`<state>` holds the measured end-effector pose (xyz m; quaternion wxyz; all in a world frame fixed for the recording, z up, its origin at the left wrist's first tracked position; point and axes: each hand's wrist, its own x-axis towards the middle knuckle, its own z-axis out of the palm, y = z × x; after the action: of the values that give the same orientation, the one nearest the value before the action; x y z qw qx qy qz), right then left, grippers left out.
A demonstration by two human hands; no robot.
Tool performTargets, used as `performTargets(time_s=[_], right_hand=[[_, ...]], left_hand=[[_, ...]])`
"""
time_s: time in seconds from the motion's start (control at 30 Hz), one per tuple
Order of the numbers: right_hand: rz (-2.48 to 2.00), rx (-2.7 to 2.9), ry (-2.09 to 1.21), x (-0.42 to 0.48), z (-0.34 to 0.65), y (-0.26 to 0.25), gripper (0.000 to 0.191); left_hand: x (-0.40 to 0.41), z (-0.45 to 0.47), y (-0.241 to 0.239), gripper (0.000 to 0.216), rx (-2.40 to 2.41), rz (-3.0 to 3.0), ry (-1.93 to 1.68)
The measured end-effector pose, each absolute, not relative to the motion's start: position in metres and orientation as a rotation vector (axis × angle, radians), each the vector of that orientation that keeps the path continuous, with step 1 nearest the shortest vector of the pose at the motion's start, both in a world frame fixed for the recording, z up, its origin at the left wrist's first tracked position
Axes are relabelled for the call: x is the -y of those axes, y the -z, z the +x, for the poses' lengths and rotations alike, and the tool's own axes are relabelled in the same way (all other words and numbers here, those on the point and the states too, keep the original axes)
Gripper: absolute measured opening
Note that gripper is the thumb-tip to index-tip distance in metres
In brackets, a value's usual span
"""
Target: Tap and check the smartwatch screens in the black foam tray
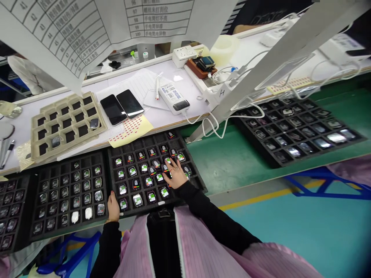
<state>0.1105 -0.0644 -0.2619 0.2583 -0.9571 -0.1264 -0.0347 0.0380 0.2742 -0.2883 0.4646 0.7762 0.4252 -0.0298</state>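
1. A black, rectangular foam tray (180,141) with square compartments is set on the green worktop (216,170), its near edge close to the worktop's near edge, probably so that every row can be reached.
2. Small, square, round-cornered devices (151,196), many with lit green-and-white screens, are held face up in the tray, mostly from its middle to its near edge; several cells along the far edge are left bare. By the cell walls, the screens are presumably spared rubbing.
3. The left hand (113,206) is placed at the tray's left edge, by the near left corner, perhaps so that the tray is steadied; whether the rim is gripped cannot be told.
4. The right hand (176,175) is held open, its fingers spread over devices toward the tray's right edge. Nothing is seen to be clasped; a light touch cannot be ruled out.
5. Beside the tray's left edge, a second black compartment tray (88,160) of devices is placed.
6. Above the worktop's far edge, two black, glass-faced phones (113,109) and a beige moulded tray (100,112) are laid on a white raised shelf (193,83), apparently out of the hands' way.
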Motion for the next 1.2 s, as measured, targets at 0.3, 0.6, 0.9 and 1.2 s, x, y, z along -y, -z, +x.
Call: performTargets(time_s=[0.3, 0.6, 0.9, 1.2], right_hand=[[-2.595, 0.25, 0.16, 0.057, 0.121, 0.256, 0.07], [-2.596, 0.539, 0.024, 0.042, 0.115, 0.245, 0.066], [-2.66, 0.533, 0.032, 0.042, 0.132, 0.242, 0.059], [-2.661, 0.451, 0.057, 0.054, 0.152, 0.251, 0.064]], left_hand=[[-0.272, 0.038, 0.284, 0.038, -1.04, 1.896, 0.049], [-0.27, 0.038, 0.281, 0.036, -1.039, 1.893, 0.061], [-0.273, 0.036, 0.285, 0.039, -1.014, 1.883, 0.057], [-0.274, 0.034, 0.286, 0.04, -1.005, 1.889, 0.064]])
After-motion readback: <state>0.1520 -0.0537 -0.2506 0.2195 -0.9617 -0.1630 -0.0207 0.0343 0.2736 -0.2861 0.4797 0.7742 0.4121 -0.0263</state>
